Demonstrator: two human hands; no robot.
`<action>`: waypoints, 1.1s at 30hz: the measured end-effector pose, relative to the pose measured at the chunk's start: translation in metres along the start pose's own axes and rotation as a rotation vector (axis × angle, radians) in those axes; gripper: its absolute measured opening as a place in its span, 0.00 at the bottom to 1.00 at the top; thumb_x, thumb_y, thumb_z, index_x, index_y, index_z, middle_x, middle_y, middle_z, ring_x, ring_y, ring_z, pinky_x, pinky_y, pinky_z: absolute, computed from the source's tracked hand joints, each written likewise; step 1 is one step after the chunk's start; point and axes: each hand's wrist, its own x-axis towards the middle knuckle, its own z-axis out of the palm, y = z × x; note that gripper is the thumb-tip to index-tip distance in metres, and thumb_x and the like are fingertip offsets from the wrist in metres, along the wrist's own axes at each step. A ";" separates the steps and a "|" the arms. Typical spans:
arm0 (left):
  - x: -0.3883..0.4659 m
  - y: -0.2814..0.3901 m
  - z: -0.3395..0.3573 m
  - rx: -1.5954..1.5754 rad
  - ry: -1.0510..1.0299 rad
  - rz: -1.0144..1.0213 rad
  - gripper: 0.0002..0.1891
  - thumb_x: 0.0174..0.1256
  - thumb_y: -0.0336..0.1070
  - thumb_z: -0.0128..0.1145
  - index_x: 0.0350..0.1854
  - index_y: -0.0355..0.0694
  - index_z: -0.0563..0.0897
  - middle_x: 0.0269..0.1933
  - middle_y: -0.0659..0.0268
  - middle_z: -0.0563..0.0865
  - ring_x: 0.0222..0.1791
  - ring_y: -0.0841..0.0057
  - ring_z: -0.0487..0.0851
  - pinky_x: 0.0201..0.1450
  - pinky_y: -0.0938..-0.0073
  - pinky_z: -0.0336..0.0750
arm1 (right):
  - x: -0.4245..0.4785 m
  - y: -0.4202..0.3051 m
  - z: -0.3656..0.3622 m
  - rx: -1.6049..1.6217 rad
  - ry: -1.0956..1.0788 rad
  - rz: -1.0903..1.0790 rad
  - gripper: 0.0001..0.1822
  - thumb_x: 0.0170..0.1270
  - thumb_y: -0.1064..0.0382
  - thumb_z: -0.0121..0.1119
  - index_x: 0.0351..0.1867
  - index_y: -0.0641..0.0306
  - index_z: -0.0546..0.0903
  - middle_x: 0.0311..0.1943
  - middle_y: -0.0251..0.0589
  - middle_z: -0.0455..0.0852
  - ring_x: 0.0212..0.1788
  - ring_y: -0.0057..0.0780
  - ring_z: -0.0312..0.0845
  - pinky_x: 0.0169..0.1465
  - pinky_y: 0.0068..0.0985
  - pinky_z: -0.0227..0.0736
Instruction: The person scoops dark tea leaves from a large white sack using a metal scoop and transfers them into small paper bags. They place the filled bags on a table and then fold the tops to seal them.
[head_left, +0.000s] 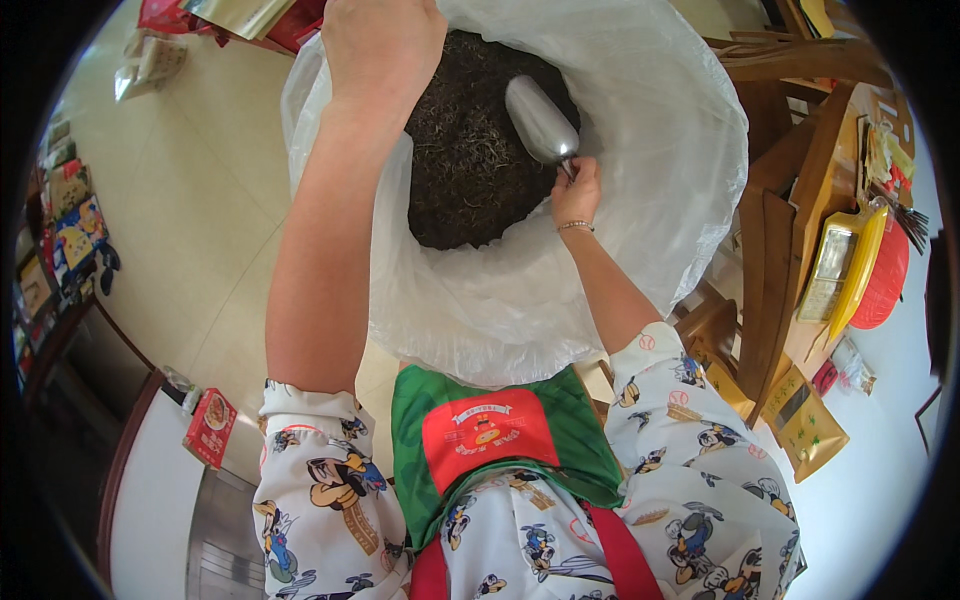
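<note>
My right hand grips the short handle of a metal scoop. The scoop lies over dark, loose dried material, which looks like tea leaves, inside a large translucent plastic bag. The scoop's rounded underside faces up. At the top of the view my left hand is closed at the bag's left rim; its fingertips are hidden, so what it grips cannot be told. The bag's mouth is spread wide in front of my green apron.
A wooden table at the right bears a yellow-rimmed scale and a red round item. Gold pouches lie near it. A red box stands lower left, a clear packet upper left, and shelved packages far left.
</note>
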 end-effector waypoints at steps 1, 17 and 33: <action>0.000 -0.001 0.000 0.009 0.018 0.008 0.07 0.49 0.22 0.53 0.31 0.35 0.81 0.29 0.54 0.82 0.34 0.55 0.82 0.39 0.59 0.74 | 0.001 -0.009 0.002 0.034 0.013 -0.078 0.08 0.55 0.70 0.60 0.35 0.63 0.74 0.33 0.47 0.79 0.38 0.49 0.77 0.42 0.39 0.73; -0.002 0.002 -0.014 -0.137 0.115 0.185 0.09 0.47 0.20 0.52 0.32 0.35 0.80 0.27 0.56 0.80 0.31 0.56 0.80 0.39 0.63 0.72 | 0.191 -0.030 0.133 -0.206 -0.369 -0.173 0.40 0.64 0.33 0.44 0.66 0.64 0.65 0.67 0.57 0.62 0.70 0.52 0.52 0.71 0.38 0.51; 0.000 -0.005 -0.010 -0.324 0.260 0.266 0.10 0.44 0.16 0.52 0.30 0.31 0.80 0.23 0.55 0.79 0.21 0.61 0.78 0.26 0.72 0.71 | 0.219 -0.021 0.128 -0.475 -0.359 -0.387 0.48 0.55 0.30 0.55 0.69 0.62 0.62 0.69 0.53 0.61 0.72 0.50 0.51 0.73 0.38 0.48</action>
